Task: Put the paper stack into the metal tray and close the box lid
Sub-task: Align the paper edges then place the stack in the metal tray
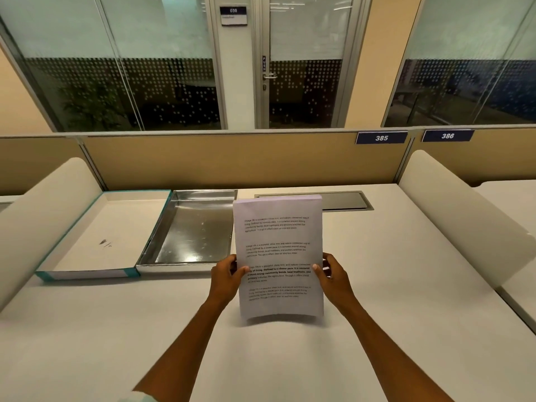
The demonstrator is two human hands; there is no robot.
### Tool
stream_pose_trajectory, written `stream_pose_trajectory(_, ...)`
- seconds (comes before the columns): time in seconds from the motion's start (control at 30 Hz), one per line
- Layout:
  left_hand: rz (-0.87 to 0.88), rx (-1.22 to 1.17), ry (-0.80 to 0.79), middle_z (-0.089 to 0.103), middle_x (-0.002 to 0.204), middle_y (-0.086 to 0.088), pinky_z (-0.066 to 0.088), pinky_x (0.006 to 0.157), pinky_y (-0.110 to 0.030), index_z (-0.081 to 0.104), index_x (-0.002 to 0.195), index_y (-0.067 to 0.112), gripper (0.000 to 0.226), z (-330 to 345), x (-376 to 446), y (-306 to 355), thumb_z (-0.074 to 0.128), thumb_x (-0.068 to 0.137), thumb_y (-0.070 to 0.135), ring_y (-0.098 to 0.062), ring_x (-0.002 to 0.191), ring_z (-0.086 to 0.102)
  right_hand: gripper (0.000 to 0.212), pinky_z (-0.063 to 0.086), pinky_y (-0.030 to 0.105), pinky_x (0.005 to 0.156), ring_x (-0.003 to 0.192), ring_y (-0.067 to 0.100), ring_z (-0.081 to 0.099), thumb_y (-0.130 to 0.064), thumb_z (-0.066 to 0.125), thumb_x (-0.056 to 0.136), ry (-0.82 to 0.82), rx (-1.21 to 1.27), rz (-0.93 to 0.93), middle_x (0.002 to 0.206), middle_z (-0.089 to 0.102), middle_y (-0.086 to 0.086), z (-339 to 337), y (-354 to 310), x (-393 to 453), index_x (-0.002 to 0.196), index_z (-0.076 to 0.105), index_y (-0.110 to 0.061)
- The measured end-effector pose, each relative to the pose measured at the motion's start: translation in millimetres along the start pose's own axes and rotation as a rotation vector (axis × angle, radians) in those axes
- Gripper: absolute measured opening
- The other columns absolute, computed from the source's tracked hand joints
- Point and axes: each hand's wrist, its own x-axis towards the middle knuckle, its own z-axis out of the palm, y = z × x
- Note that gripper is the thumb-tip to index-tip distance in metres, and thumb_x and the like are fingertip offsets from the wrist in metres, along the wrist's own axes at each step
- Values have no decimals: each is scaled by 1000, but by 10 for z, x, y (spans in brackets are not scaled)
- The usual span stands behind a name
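I hold a white paper stack (278,253) with printed text upright above the desk, its bottom edge close to the desktop. My left hand (227,275) grips its left edge and my right hand (333,275) grips its right edge. To the left stands the shiny metal tray (191,227), with nothing in it; the stack's top left corner overlaps its right rim in view. Beside the tray, further left, lies the box lid (98,239), white inside with a teal rim, flipped open flat.
A white desk (391,285) with rounded side dividers (464,216) on both sides and a tan partition (232,161) behind. A dark cable flap (345,200) is set into the desk behind the paper. Glass walls and a door lie beyond.
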Motion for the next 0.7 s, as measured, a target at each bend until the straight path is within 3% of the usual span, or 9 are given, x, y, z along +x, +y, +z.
stream_pose_trajectory(0.27, -24, -37, 17, 70, 112, -16, 59, 70, -27, 63, 113, 1, 27, -465, 437, -22, 67, 88, 13, -27, 88, 70, 35, 58, 46, 85, 98, 29, 66, -28, 52, 96, -58, 31, 55, 113, 64, 10, 338, -462, 345, 128, 50, -13)
stream_pose_trajectory(0.4, -50, -71, 22, 71, 114, -17, 61, 81, -45, 63, 115, 0, 31, -781, 698, -76, 67, 88, 16, -32, 93, 72, 35, 57, 40, 82, 98, 27, 65, -29, 51, 97, -83, 48, 86, 114, 63, 11, 616, -709, 563, 128, 50, -12)
stream_pose_trajectory(0.7, -146, -108, 0, 70, 114, -22, 56, 88, -56, 63, 113, -5, 29, -1442, 1289, -281, 65, 89, 12, -39, 96, 70, 30, 56, 46, 89, 102, 29, 66, -26, 52, 97, -169, 132, 247, 114, 64, 12, 1341, -1055, 1041, 123, 52, -11)
